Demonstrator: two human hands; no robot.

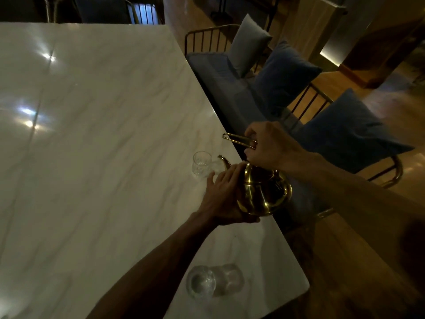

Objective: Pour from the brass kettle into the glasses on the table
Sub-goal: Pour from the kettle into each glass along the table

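Brass kettle (264, 194) is held at the right edge of the worktop (92, 134), its spout beside the far glass (202, 165). Its handle (239, 140) is gripped by the right hand (269, 146); its side is cradled by the left hand (220, 192), fingers straight. Another glass (203, 282) is seen near the near-right corner.

Dim, warm frame. Starburst glare marks the marble table (103, 169) at left; the brass kettle (264, 194) glints. Lower right sinks into shadow, straight edges bow outward, and the near glass (203, 282) is smeared.
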